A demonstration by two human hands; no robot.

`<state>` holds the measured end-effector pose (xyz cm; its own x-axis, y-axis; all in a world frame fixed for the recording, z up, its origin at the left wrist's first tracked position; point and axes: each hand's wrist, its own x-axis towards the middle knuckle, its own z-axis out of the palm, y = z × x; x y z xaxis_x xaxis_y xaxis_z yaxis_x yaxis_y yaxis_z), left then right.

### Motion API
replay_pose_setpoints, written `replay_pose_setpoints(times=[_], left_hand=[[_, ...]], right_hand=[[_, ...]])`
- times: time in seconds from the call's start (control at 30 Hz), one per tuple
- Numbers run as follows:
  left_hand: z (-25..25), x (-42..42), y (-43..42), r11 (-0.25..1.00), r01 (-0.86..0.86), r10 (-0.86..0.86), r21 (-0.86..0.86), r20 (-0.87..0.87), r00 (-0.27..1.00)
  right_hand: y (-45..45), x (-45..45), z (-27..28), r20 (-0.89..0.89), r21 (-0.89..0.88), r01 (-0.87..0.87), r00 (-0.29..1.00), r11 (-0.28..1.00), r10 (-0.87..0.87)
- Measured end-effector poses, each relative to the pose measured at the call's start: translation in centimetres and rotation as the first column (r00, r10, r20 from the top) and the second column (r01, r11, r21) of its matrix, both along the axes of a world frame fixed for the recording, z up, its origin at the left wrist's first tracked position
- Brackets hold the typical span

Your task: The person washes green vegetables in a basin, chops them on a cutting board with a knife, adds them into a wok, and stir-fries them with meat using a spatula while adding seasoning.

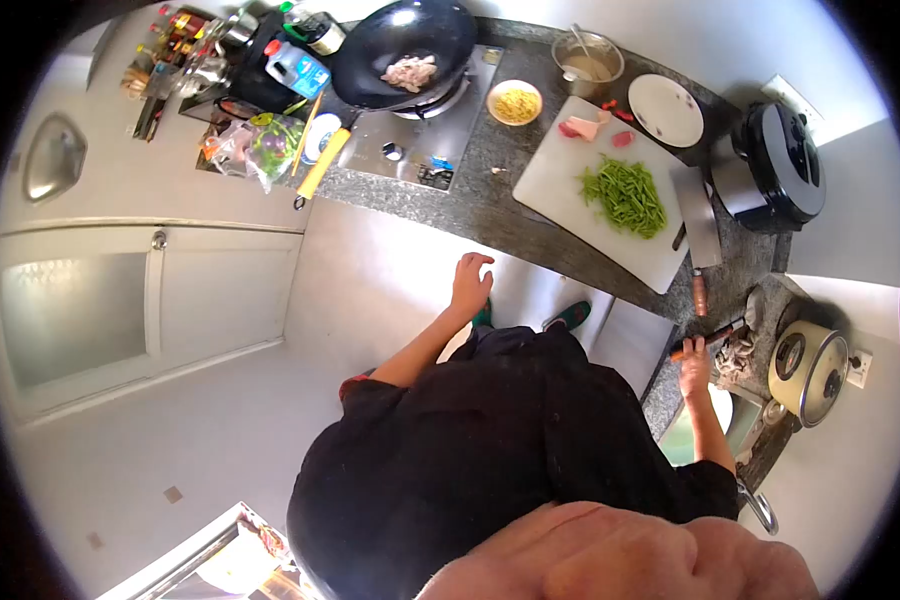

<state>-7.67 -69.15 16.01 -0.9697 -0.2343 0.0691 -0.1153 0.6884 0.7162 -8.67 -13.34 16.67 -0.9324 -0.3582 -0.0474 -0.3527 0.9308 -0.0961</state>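
My left hand (472,285) hangs in front of the counter, fingers loosely bent and apart, with nothing in it. At the counter's right part, my right hand (694,368) is closed on the dark and orange handle of a cooking utensil (753,308), whose metal head points away to the upper right. Just beyond that hand lies a cleaver (702,225), its blade by the edge of a white cutting board (560,185). Cut green vegetables (625,197) and pieces of pink meat (622,139) are on the board. A black wok (370,60) with meat pieces (408,73) sits on the stove.
A bowl of yellow bits (515,103), a metal bowl (600,62) and a white plate (667,108) stand behind the board. Rightward are a black cooker (755,180), a cream pot (795,370) and a faucet (763,512). Bottles (298,70) and bags (260,148) crowd the left end.
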Motion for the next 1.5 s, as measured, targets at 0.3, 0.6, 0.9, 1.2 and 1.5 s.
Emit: replay_pose_setpoints(times=[0.3, 0.6, 0.9, 1.2, 1.5], left_hand=[[0.7, 3.1, -14.0, 0.994, -0.045, 0.056, 0.096, -0.116, 0.992], [-1.6, 10.4, -26.4, 0.943, -0.290, 0.289, 0.161, 0.028, 0.957], [2.3, 2.8, -32.5, 0.403, -0.373, 0.473, 0.836, 0.159, 0.867], [7.8, -4.5, -38.2, -0.326, -0.096, 0.131, 0.940, 0.145, 0.981], [11.8, -6.9, -41.0, -0.316, -0.181, -0.137, 0.931, 0.144, 0.980]], right_hand=[[-2.1, -3.7, 9.8, 0.222, -0.363, 0.496, 0.868, 0.789, -0.444], [-36.0, -3.2, 34.9, -0.382, -0.255, -0.193, 0.920, 0.948, 0.085], [-56.2, -19.7, 31.7, -0.278, -0.266, -0.742, 0.670, 0.615, 0.689], [-67.3, -32.6, 19.7, -0.207, -0.351, -0.831, 0.518, 0.431, 0.830], [-64.2, -42.2, 23.4, 0.009, -0.809, 0.072, 0.994, 0.584, -0.110]])
